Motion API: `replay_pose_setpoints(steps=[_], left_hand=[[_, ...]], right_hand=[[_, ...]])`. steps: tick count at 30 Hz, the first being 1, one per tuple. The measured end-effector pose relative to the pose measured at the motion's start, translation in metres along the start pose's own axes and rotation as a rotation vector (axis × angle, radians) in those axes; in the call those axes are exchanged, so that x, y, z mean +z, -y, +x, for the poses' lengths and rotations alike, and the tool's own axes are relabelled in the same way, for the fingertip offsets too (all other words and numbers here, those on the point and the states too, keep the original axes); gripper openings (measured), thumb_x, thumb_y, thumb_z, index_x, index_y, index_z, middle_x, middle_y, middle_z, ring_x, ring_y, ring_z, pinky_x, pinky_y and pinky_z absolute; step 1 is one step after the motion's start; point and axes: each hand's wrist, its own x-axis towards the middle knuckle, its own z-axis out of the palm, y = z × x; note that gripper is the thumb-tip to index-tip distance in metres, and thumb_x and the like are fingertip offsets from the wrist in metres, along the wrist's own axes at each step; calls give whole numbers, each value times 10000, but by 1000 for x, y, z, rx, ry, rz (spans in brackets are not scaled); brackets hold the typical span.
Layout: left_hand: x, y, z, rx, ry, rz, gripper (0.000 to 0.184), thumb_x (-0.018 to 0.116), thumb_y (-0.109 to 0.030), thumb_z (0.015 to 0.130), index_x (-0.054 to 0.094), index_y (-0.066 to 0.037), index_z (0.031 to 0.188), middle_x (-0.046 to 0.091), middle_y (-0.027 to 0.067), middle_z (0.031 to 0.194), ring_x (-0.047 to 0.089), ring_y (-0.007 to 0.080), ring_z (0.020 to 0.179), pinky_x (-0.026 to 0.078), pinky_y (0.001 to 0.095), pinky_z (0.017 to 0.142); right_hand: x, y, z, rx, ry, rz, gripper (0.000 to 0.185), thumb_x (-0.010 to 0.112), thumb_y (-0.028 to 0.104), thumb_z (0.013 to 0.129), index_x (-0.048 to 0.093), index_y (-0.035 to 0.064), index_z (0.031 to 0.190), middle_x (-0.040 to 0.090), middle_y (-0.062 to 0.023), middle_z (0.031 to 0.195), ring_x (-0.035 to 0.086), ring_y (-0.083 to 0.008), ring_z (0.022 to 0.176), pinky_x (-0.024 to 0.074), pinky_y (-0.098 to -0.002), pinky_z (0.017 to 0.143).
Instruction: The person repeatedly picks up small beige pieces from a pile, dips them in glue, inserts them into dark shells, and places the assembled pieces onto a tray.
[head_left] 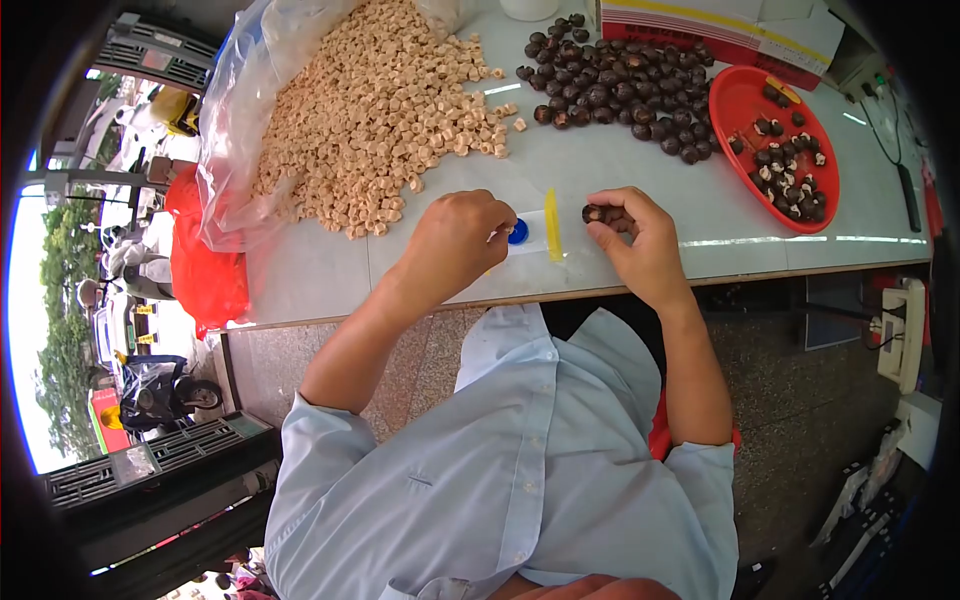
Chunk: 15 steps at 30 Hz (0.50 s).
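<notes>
My right hand [643, 240] curls its fingers around a dark brown round nut [594, 213], and at least one more dark ball shows within the fingers. To the left, my left hand [455, 240] is closed in a pinch above the table. Something small and pale shows at its fingertips, too little visible to name. Close to those fingertips is a blue round piece [518, 232]. Between my hands lies what looks like a small clear plastic bag with a yellow strip [553, 225] along one end; its other end is partly hidden by my left hand.
Beyond my left hand spreads a heap of small beige pieces [370, 110], spilling from a clear plastic bag [225, 150]. Dark brown nuts [620, 85] lie loose at the back. A red tray [725, 110] holds more, some with white bits. Behind stands a cardboard box [720, 35].
</notes>
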Motion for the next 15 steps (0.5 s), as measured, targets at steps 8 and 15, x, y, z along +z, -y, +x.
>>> replay_pose_setpoints(steps=[8,15], left_hand=[[4,-3,3,62,-4,120,126,755,-31,823,785,-39,945,722,125,873,708,337,803,573,438,768],[4,-3,2,79,-10,128,105,750,-29,826,781,-43,925,719,121,865,708,335,807,572,439,773]], right_hand=[[0,2,-1,55,-15,56,315,785,-61,913,716,-1,1214,720,-92,1080,717,-164,934,586,-302,813],[-1,-6,-2,24,11,63,355,755,-72,937,696,25,1273,702,-79,1147,735,-175,999,607,-310,877]])
